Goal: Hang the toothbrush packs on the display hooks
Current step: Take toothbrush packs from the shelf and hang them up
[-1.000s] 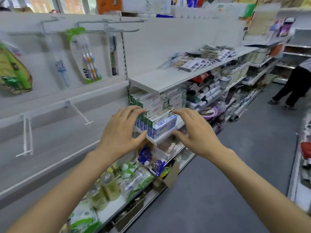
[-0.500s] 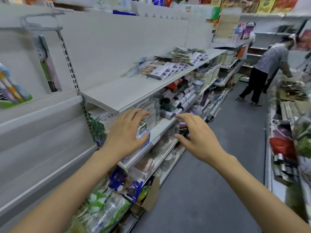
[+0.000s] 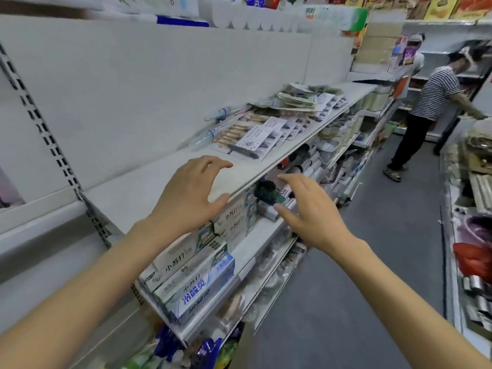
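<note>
Several toothbrush packs (image 3: 255, 137) lie flat in a loose pile on a white shelf (image 3: 149, 187) at chest height, reaching toward the far right end. My left hand (image 3: 189, 195) hovers over the shelf's front edge, fingers spread and loosely bent, holding nothing. My right hand (image 3: 308, 209) hangs just off the shelf edge to the right, also spread and empty. Both hands are short of the nearest pack. No display hooks are in view.
Toothpaste boxes (image 3: 197, 275) fill the shelf below. More goods sit on lower shelves. A person in a striped shirt (image 3: 426, 107) stands at the aisle's far end. Another rack of goods (image 3: 474, 235) lines the right side. Grey floor (image 3: 359, 262) runs between.
My view has swung right, away from the hook panel with hanging toothbrushes, toward the shelf with loose packs. Both hands have risen from the toothpaste shelf to the upper shelf's edge.
</note>
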Tool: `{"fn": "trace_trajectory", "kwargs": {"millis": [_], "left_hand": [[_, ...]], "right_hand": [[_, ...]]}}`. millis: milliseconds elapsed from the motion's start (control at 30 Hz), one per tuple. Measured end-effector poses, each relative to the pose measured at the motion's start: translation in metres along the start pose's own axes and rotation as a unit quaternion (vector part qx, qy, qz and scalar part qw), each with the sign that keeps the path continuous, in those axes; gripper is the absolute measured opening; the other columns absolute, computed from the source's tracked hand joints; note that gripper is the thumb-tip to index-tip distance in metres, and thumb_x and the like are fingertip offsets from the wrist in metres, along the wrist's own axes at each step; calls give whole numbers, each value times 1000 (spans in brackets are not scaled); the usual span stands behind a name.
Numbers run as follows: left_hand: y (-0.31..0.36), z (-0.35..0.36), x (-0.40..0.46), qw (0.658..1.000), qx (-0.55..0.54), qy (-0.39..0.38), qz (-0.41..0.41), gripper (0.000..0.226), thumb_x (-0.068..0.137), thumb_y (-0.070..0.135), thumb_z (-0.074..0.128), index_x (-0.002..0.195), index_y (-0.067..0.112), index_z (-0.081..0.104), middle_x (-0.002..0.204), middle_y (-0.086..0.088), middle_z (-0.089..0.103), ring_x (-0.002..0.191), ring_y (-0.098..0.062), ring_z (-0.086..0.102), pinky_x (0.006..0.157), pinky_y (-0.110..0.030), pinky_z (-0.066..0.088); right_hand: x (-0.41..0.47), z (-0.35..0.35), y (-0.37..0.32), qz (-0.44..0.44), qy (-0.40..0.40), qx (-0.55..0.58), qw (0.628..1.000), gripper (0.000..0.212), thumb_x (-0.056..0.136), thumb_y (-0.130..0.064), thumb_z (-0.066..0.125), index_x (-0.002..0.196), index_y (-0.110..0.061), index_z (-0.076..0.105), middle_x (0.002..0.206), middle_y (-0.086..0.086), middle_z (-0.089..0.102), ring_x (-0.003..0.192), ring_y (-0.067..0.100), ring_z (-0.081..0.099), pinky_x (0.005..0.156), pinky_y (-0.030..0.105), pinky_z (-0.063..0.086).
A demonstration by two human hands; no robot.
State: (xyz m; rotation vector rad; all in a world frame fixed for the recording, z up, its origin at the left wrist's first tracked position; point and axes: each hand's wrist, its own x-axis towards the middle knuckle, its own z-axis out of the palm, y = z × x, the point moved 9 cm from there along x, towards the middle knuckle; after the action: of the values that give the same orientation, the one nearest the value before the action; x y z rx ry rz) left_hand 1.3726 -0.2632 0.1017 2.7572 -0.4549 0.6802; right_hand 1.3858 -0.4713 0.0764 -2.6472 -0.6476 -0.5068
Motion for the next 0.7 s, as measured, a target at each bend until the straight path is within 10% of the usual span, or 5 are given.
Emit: {"fn": "trace_trajectory", "kwargs": {"millis": [700], "left_hand": [[-150,80,191,956,122,-43,-264,51,95,49,53,143,34,41,146,11,45,126,-16,50,92,-37,48]], "right_hand": [[315,93,102,-140,-84,49,985,60,99,-43,54,149,-14,40,152,9,44,141,30,36,111,40,35]]}}
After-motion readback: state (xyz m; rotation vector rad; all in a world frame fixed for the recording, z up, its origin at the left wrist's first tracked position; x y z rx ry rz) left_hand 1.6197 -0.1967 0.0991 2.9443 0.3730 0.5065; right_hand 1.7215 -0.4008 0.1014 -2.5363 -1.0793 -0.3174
